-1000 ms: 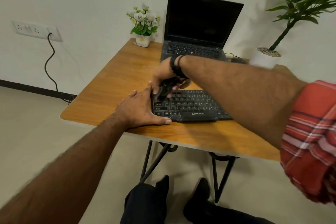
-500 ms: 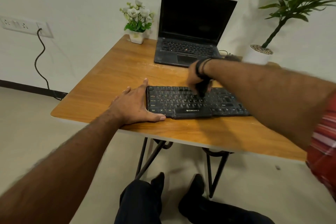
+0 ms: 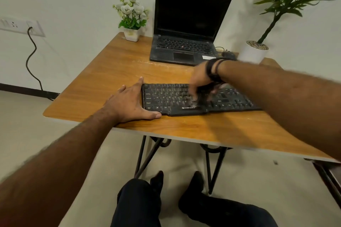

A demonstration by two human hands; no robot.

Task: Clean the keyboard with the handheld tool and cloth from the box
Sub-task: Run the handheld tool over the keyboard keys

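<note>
A black keyboard [image 3: 169, 97] lies across the front of the wooden table [image 3: 114, 64]. My left hand [image 3: 129, 103] rests flat against the keyboard's left end, fingers spread and thumb along its front corner. My right hand [image 3: 200, 79] hovers over the middle keys, blurred by motion, fingers curled down around a small dark handheld tool [image 3: 201, 97] whose tip touches the keys. The tool itself is mostly hidden and smeared. No cloth or box is in view.
An open black laptop [image 3: 184, 49] stands behind the keyboard. A small white pot of flowers [image 3: 131, 35] sits at the back left, a tall plant in a white pot [image 3: 255, 51] at the back right. A wall socket with a black cable [image 3: 30, 57] is at left.
My right hand has swept with the tool from the keyboard's left end to its middle. The left hand stays pressed at the left end.
</note>
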